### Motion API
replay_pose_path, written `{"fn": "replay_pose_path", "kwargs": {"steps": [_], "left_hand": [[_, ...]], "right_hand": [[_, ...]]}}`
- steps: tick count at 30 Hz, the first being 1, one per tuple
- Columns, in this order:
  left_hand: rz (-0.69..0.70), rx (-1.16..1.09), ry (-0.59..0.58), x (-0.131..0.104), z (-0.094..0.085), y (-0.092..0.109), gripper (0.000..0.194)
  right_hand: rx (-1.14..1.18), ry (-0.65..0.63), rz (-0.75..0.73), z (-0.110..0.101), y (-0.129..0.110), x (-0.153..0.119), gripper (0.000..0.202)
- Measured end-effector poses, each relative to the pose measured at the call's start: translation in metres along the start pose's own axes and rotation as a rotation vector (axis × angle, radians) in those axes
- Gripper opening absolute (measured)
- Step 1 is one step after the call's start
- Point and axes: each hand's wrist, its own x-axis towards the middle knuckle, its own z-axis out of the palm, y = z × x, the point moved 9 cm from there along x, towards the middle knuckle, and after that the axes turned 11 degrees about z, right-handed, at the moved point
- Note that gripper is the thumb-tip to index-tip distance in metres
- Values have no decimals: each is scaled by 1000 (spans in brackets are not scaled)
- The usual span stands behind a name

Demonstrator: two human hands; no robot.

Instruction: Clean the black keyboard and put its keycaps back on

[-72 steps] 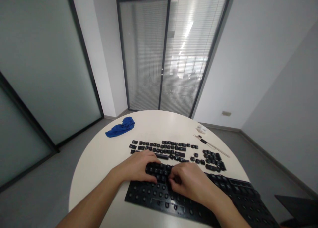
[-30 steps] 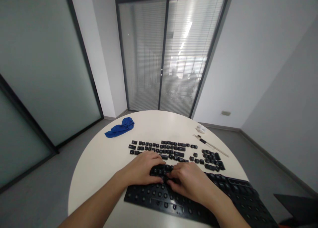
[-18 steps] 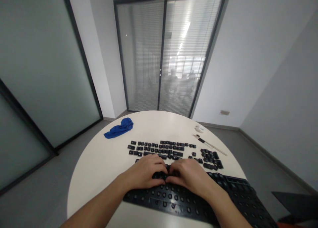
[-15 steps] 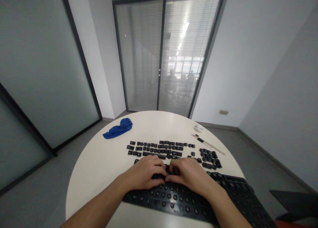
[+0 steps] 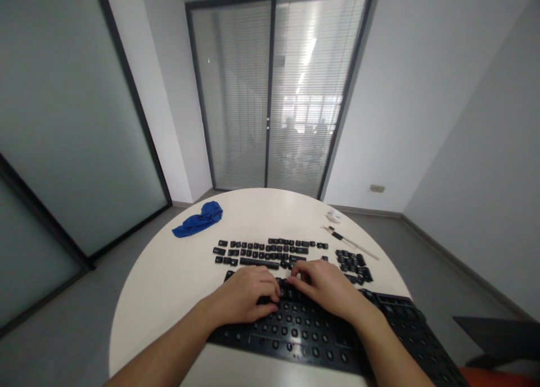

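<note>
A black keyboard (image 5: 291, 331) lies at the near side of the table, most of its sockets bare of keycaps. My left hand (image 5: 248, 294) rests over its far-left part, thumb apart from the bent fingers and nothing visible between them. At the far edge, beside the few fitted keys, my right hand (image 5: 323, 286) has thumb and forefinger brought together; whatever is between them is too small to make out. Rows of loose black keycaps (image 5: 253, 253) lie beyond both hands, with a long spacebar (image 5: 259, 262) among them.
More loose keycaps (image 5: 352, 263) are grouped at the right. Behind them lie a thin brush-like stick (image 5: 356, 246) and a small white item (image 5: 333, 216). A blue cloth (image 5: 198, 220) is at the far left of the round table (image 5: 145, 297). A dark chair part (image 5: 498, 336) stands at the right.
My right hand has moved away from my left, toward the keyboard's far edge. My left hand has stayed nearly in place. The view has shifted slightly.
</note>
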Motion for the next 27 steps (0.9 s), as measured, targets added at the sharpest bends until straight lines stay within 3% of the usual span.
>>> {"fn": "replay_pose_path", "kwargs": {"steps": [7,11,16,22,27], "left_hand": [[-43,62,-14,4,2,1,14],[-28,50,-17,3,1,2,6],[-4,7,-32,0,-1,2,11],[-85,-9,27,0,-2,-6,3],[33,104,-54,3,-6,11,5]], "right_hand": [[-17,12,1,0,2,0,18],[-17,18,11,2,5,1,17],[-3,10,10,1,4,1,18],[-11,8,20,0,3,1,19],[-14,13,26,2,4,1,19]]}}
